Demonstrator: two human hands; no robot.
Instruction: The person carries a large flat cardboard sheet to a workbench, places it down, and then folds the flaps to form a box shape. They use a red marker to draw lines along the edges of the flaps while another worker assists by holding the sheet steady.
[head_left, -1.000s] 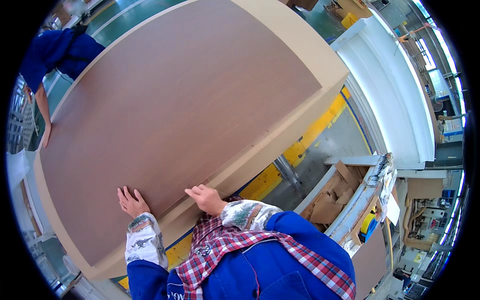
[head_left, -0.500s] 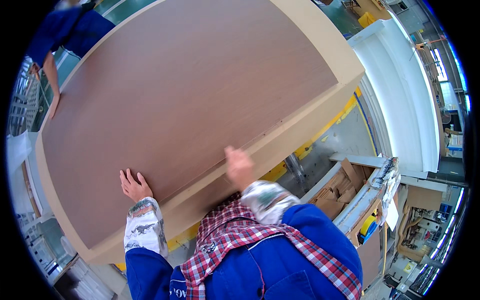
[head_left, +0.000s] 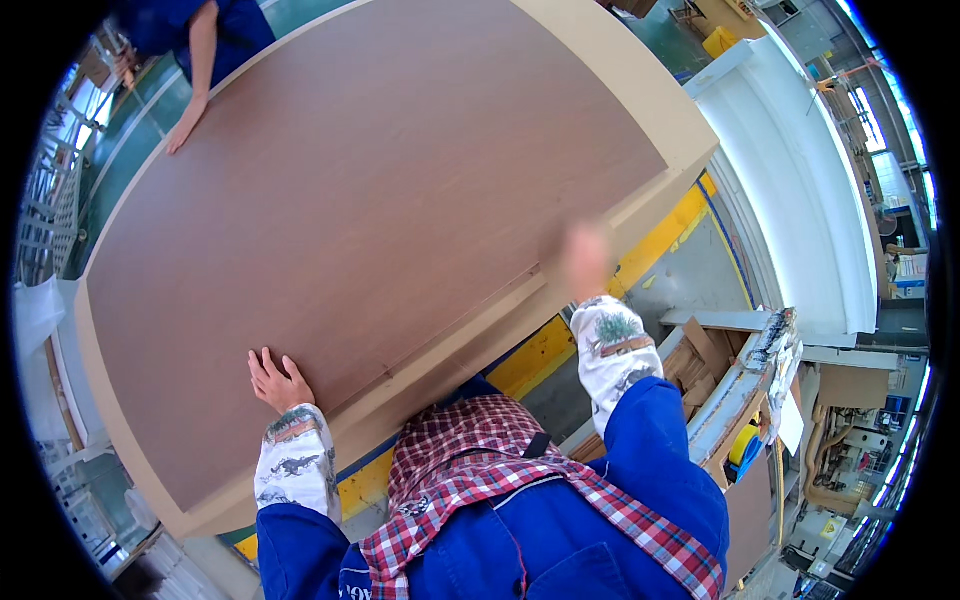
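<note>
A large brown panel (head_left: 370,200) with a tan border fills the middle of the view. My left hand (head_left: 279,380) rests on its near left part, palm down with the fingers spread. Farther right, my right hand (head_left: 586,262) is at the near edge of the panel, over the tan border (head_left: 655,200). Motion smears its fingers, so I cannot make out whether it holds anything. Along the near edge, the border shows a long narrow step beside the brown surface.
Across the panel, a co-worker's hand (head_left: 187,124) touches the far left edge. On the right stand a long white curved piece (head_left: 790,190) and an open bin of cardboard scraps (head_left: 705,350). A yellow-and-blue tape measure (head_left: 742,450) sits by the bin. Yellow floor marking (head_left: 530,360) runs below the panel.
My right hand has swept right along the near edge. My left hand stays in almost the same spot. The co-worker's hand has shifted farther along the far left edge.
</note>
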